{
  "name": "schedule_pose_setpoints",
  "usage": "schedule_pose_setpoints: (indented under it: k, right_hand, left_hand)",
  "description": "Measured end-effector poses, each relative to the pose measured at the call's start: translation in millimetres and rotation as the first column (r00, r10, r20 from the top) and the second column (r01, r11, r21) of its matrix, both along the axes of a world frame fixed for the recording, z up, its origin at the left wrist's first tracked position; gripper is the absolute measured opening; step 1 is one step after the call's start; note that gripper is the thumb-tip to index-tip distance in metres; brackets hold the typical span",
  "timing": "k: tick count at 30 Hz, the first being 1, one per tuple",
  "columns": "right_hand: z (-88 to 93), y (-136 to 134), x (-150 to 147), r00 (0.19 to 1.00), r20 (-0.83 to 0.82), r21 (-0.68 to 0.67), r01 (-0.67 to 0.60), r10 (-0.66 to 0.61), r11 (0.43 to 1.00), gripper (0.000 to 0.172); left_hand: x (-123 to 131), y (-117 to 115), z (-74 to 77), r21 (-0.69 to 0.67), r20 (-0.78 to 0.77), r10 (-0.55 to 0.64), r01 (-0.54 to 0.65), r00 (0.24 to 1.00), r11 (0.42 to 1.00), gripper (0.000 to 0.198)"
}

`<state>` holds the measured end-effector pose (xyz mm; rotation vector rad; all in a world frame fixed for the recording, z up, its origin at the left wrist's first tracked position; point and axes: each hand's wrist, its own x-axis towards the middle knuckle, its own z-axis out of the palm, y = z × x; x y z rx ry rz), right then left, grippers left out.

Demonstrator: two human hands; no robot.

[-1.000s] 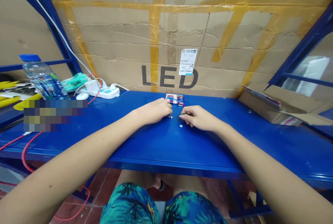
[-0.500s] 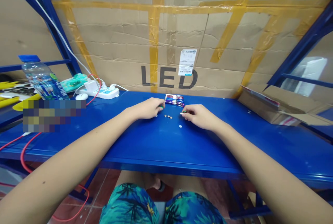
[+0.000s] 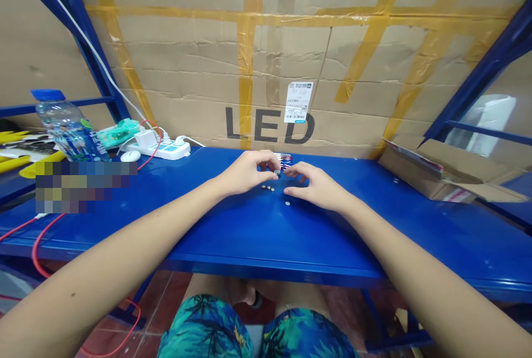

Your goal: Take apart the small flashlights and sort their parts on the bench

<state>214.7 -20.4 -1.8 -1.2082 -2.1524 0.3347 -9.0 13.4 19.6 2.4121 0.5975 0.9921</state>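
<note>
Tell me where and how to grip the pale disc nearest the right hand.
Probably best pinched by opposite edges, coming from above on the near side: the pale disc looks flat against the blue table, offering little height, and lies apart from the small round pieces. The right hand is nearest, thumb and fingers parted.

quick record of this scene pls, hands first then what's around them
left hand: pinching a small piece, details too small to tell
right hand: thumb and fingers apart, nothing seen held
near hands: three small discs, one white disc
behind hands: shiny sticks
table: blue
left side: bottle, power strip
right side: open box
</note>
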Motion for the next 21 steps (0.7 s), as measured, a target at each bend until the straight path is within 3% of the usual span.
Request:
schedule_pose_setpoints:
  k: [4, 7, 10, 12, 14, 21]
  right_hand:
    - [-2.3, 1, -10, 0.994, -0.049, 0.164, -0.090, 0.100, 0.982, 0.014]
    - [-4.8, 4, -10, 0.989, -0.051, 0.204, -0.126, 0.139, 0.971, 0.011]
    - [-4.6, 5, -6, 0.988, -0.082, 0.221, -0.112, 0.133, 0.969, 0.017]
    - [-2.8, 5, -4, 0.984, -0.099, 0.231, -0.119, 0.145, 0.966, 0.018]
    - [-0.3, 3, -3, 0.981, -0.103, 0.232, -0.135, 0.162, 0.963, 0.019]
    - [5.7, -4, -7, 0.983, -0.104, 0.145, -0.136, 0.152, 0.980, 0.017]
  left_hand:
    - [10, -8, -2.6, -0.049, 0.030, -0.061, 0.062, 0.998, 0.997, 0.006]
    - [7, -3, -2.6, -0.027, 0.008, -0.001, 0.001, 1.000, 1.000, 0.015]
    - [-5, 11, -3.2, 0.111, -0.197, 0.156, -0.136, 0.968, 0.985, 0.015]
    - [-13, 19, -4.9, 0.105, -0.413, 0.161, -0.129, 0.896, 0.986, 0.016]
    - [-18, 23, -7.2, 0.074, -0.512, 0.146, -0.126, 0.846, 0.989, 0.018]
    - [-12, 21, -13.3, 0.086, -0.496, 0.135, -0.107, 0.858, 0.991, 0.017]
